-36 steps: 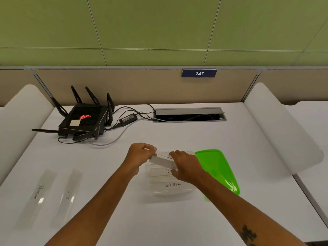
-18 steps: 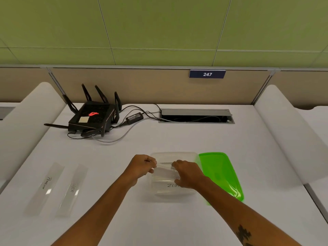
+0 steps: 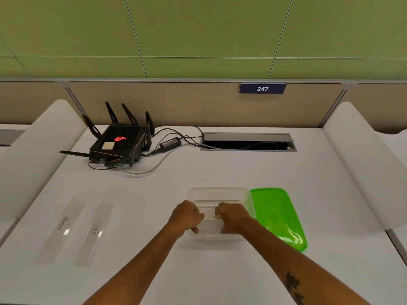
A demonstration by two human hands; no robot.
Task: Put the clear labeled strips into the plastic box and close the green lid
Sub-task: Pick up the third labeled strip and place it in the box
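Observation:
A clear plastic box (image 3: 220, 192) stands open on the white desk, with other strips lying in it. My left hand (image 3: 187, 215) and my right hand (image 3: 233, 217) are both inside it, pinching the two ends of a clear labeled strip (image 3: 211, 214) low in the box. The green lid (image 3: 278, 216) lies flat on the desk, touching the box's right side. Two more clear labeled strips lie side by side at the left: one (image 3: 62, 227) further left, the other (image 3: 94, 232) beside it.
A black router (image 3: 120, 144) with antennas, its power brick (image 3: 170, 143) and cables sit at the back left. A cable slot (image 3: 247, 142) is cut into the desk at the back. White curved dividers (image 3: 361, 161) flank the desk on both sides.
Both hands have lowered the strip from above the box down into it and have drawn closer together. The camera has shifted slightly.

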